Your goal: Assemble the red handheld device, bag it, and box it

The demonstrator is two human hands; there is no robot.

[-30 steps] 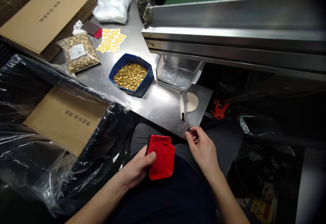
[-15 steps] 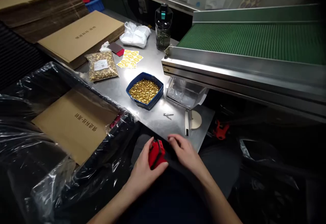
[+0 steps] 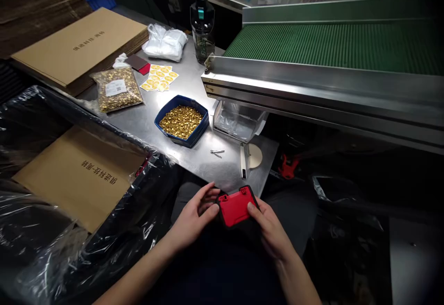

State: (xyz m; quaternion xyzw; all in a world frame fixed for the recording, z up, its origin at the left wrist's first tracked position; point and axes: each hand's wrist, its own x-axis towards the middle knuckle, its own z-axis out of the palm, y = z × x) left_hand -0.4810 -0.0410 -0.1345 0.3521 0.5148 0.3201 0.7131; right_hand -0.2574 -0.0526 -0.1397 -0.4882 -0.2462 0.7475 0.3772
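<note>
The fingers of the right hand (image 3: 271, 228) pinch a red case with black edges (image 3: 237, 209), the thumb flat on its red face and the others mostly hidden behind it. The left hand's (image 3: 193, 217) fingers are spread and lightly curled, its thumb tip at the case's left edge; whether it bears any weight I cannot tell. The case is above the person's lap, just off the near edge of the metal desk (image 3: 194, 158). Nearest on that desk lie a small metal clipper (image 3: 217, 151) and, to its right, a slim white tool (image 3: 243, 164) beside a round cream disc (image 3: 255, 156). Beyond the clipper stands a blue tray (image 3: 200, 132) of gold-coloured pieces (image 3: 182, 121). Farther back are a clear bag of similar pieces (image 3: 121, 98), yellow-and-white sticker sheets (image 3: 159, 77), a white plastic bag (image 3: 165, 44) and a dark bottle (image 3: 203, 32), with a green conveyor belt (image 3: 333, 48) at the right.
</note>
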